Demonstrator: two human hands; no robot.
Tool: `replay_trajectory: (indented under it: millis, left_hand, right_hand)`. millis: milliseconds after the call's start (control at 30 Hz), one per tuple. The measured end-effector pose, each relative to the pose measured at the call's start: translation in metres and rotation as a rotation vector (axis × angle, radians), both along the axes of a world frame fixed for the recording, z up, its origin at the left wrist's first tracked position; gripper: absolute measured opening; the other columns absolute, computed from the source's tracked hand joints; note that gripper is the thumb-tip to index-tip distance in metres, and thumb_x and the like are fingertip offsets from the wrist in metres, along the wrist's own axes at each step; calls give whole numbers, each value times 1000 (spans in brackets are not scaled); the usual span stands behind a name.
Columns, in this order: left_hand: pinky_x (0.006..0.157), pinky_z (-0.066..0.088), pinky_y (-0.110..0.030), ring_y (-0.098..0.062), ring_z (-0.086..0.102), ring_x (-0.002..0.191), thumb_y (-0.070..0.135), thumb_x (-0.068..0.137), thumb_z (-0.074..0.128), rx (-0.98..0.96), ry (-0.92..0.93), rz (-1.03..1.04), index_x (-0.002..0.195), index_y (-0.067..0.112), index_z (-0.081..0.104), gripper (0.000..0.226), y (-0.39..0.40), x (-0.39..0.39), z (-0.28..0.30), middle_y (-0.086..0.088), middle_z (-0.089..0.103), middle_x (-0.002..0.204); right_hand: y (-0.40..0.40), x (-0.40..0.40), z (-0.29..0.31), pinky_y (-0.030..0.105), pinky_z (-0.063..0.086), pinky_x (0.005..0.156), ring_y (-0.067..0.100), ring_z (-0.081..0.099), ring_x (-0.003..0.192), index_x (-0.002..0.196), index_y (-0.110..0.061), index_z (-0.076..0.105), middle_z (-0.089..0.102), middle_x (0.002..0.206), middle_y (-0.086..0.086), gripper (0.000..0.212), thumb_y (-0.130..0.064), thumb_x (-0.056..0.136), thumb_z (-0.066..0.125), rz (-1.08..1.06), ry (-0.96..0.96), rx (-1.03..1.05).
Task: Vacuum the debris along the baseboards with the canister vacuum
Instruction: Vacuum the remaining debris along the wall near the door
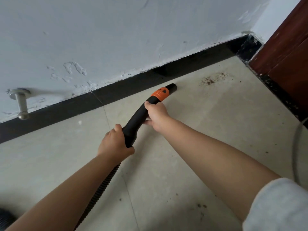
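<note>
**Two-handed grip on the vacuum nozzle beside the baseboard**

Fingers of the right hand (156, 115) curl round the upper part of the black nozzle (141, 114), just behind its orange collar (160, 95); the thumb lies under the tube. Fingers of the left hand (115, 142) wrap the rear end of the nozzle, where the ribbed hose (100, 189) joins it. Both hands hold the tube closely, with no finger spread wide.

The nozzle is curved and slants down toward the floor (200, 130), its open tip (173, 86) close to the black baseboard (116, 90); whether the tip touches the tiles cannot be told. The hose trails back under the left forearm toward the lower edge of the view.

A patch of brown debris (211, 79) lies on the tiles ahead of the tip, near the corner, apart from the nozzle. A few darker specks (200, 205) lie near the right forearm.

A metal doorstop (21, 104) projects from the white wall (116, 39) at left. A brown door (286, 52) stands at right. A grey sleeve (280, 207) covers the right upper arm.
</note>
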State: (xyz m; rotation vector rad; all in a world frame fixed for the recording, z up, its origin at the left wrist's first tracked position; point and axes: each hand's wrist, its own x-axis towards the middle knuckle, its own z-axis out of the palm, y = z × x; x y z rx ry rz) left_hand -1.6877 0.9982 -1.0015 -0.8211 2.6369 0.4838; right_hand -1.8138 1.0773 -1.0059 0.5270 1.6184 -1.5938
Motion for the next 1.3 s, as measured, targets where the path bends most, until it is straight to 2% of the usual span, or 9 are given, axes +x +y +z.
replay_trajectory:
  millis: [267, 400, 567, 733, 800, 933, 1167, 1300]
  left_hand:
    - [62, 38, -30, -21, 49, 80, 25, 70, 72, -13, -25, -78, 94, 12, 32, 48, -9, -6, 13, -2, 48, 86]
    - [61, 37, -31, -22, 47, 80, 24, 72, 71, 6, -5, -131, 93, 12, 31, 47, 18, -32, 20, -3, 47, 86]
    - [63, 37, -31, -22, 46, 82, 24, 72, 71, 23, 12, -163, 93, 11, 29, 48, 55, -60, 21, -3, 46, 88]
    - [68, 38, -30, -25, 50, 91, 27, 73, 72, 4, 13, -161, 93, 11, 28, 52, 83, -83, 20, -4, 44, 90]
    - [67, 39, -31, -26, 52, 92, 27, 72, 72, 9, 16, -168, 93, 11, 28, 51, 90, -92, 21, -4, 45, 90]
    - [67, 38, -30, -22, 46, 84, 27, 73, 73, 8, -3, -196, 94, 11, 29, 51, 101, -111, 25, -4, 45, 90]
    - [66, 38, -31, -23, 45, 83, 28, 72, 74, 20, -16, -215, 94, 11, 29, 53, 128, -143, 27, -4, 45, 89]
    - [66, 39, -31, -24, 47, 84, 29, 71, 74, 34, -9, -230, 95, 11, 30, 53, 140, -156, 26, -5, 46, 91]
  right_hand:
    - [-2, 1, 3, 40, 57, 72, 32, 54, 113, 133, -5, 39, 51, 124, 14, 43, -21, 95, 52, -67, 0, -7]
    - [29, -20, 6, 42, 55, 73, 31, 55, 111, 136, -6, 37, 50, 112, 11, 46, -20, 95, 53, -149, 6, -26]
    - [67, -46, 12, 44, 51, 69, 33, 55, 111, 133, -7, 39, 50, 128, 18, 40, -17, 96, 51, -160, 6, -46]
    - [90, -68, 16, 43, 49, 64, 35, 54, 113, 134, -6, 40, 47, 132, 18, 41, -17, 96, 51, -176, 14, -43]
    - [98, -77, 17, 43, 50, 66, 34, 54, 113, 133, -6, 40, 48, 130, 18, 40, -18, 96, 51, -190, 16, -28]
    - [116, -93, 15, 42, 50, 67, 32, 54, 112, 133, -6, 40, 49, 128, 17, 40, -17, 96, 51, -216, 18, -35]
    - [138, -123, 20, 43, 54, 73, 34, 55, 111, 132, -6, 42, 53, 122, 18, 42, -21, 95, 53, -239, -6, 60]
    - [150, -134, 18, 39, 52, 71, 32, 55, 111, 133, -6, 41, 54, 115, 16, 43, -22, 95, 53, -276, 11, 80]
